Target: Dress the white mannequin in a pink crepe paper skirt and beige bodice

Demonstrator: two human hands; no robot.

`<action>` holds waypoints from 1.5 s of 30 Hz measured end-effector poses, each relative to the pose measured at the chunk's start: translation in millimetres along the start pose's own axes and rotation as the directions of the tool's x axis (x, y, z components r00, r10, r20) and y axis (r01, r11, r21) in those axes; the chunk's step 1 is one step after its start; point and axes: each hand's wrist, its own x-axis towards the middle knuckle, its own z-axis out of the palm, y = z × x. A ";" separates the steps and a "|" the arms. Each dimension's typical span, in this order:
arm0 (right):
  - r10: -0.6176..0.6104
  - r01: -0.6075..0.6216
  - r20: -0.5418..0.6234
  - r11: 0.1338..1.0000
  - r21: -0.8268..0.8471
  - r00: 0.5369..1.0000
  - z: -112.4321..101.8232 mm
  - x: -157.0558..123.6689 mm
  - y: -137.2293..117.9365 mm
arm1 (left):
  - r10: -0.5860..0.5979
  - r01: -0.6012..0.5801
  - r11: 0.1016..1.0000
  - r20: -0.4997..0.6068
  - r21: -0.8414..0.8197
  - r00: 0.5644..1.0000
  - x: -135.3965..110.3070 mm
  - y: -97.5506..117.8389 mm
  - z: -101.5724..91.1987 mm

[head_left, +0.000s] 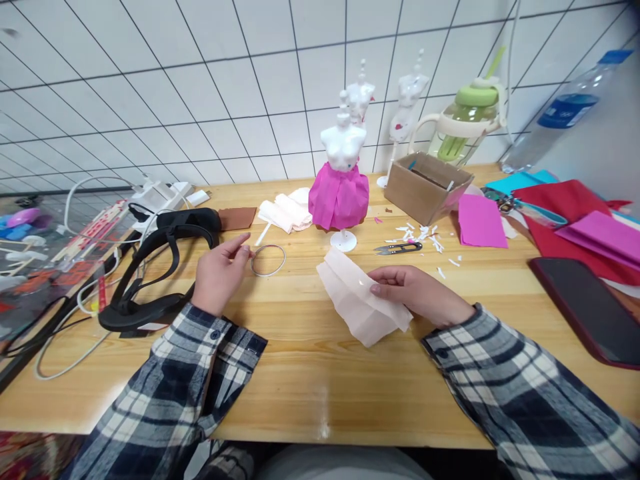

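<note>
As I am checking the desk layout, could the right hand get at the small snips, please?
Probably yes: the right hand rests on the folded pale paper, and the snips lie just beyond it on bare tabletop with nothing between them.

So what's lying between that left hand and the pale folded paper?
In the head view, only a thin wire ring, at the fingertips of the left hand, then bare wooden table up to the folded paper.
</note>
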 end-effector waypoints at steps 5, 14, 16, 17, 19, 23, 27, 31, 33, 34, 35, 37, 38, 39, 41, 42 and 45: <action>-0.047 0.039 0.129 0.997 0.065 0.990 4.1 -3.3 -1.8 | 0.249 -0.241 0.945 -0.007 0.220 0.968 -5.4 7.3 5.9; -0.012 0.051 0.560 0.997 -0.054 0.828 17.5 -9.4 3.2 | 0.744 -0.343 0.634 0.425 -0.693 0.516 -55.1 75.6 8.9; -0.014 0.079 0.556 0.992 -0.094 0.831 16.3 -7.6 4.6 | 0.725 -0.290 0.671 0.520 -0.683 0.452 -57.3 80.1 12.8; -0.013 0.089 0.553 0.990 -0.110 0.833 14.7 -6.5 5.1 | 0.698 -0.281 0.702 0.553 -0.655 0.455 -56.7 80.5 13.6; -0.012 0.106 0.544 0.984 -0.143 0.839 9.7 -4.0 5.7 | 0.640 -0.273 0.755 0.577 -0.596 0.507 -53.4 79.0 12.9; -0.014 0.134 0.468 0.965 -0.226 0.884 -3.1 1.7 5.6 | 0.477 -0.127 0.843 0.617 -0.523 0.626 -47.1 71.8 9.6; -0.007 0.102 0.448 0.977 -0.188 0.894 -14.2 6.2 6.4 | 0.389 -0.033 0.875 0.660 -0.483 0.643 -45.0 65.8 9.5; 0.002 0.103 0.452 0.973 -0.207 0.892 -21.8 6.8 9.2 | 0.395 -0.070 0.886 0.666 -0.459 0.632 -42.2 61.3 10.3; -0.003 0.122 0.428 0.960 -0.251 0.904 -24.0 6.0 10.3 | 0.403 -0.099 0.887 0.652 -0.451 0.642 -40.2 58.9 10.6; -0.011 0.140 0.408 0.948 -0.287 0.913 -24.8 5.7 10.6 | 0.407 -0.110 0.886 0.641 -0.450 0.651 -39.3 57.6 10.8; -0.025 0.161 0.377 0.929 -0.334 0.926 -25.4 5.4 10.7 | 0.410 -0.117 0.884 0.632 -0.452 0.658 -38.4 56.2 11.1; -0.071 0.199 0.284 0.868 -0.454 0.956 -26.4 5.3 10.2 | 0.414 -0.127 0.884 0.630 -0.449 0.657 -36.9 53.4 11.6; -0.102 0.212 0.234 0.833 -0.511 0.967 -26.9 5.5 9.9 | 0.418 -0.140 0.886 0.630 -0.443 0.654 -36.2 52.1 11.9; -0.132 0.219 0.192 0.802 -0.555 0.973 -27.5 5.7 9.6 | 0.428 -0.166 0.887 0.630 -0.431 0.648 -35.4 51.0 12.2; -0.168 0.224 0.150 0.767 -0.601 0.974 -28.4 5.8 9.3 | 0.453 -0.246 0.887 0.626 -0.392 0.635 -34.0 49.4 12.7; -0.171 0.227 0.150 0.765 -0.603 0.974 -28.5 5.5 9.2 | 0.463 -0.284 0.885 0.621 -0.370 0.633 -33.3 49.0 13.0; -0.155 0.221 0.161 0.781 -0.584 0.975 -25.4 3.1 9.0 | 0.472 -0.340 0.881 0.616 -0.328 0.630 -32.2 48.6 14.5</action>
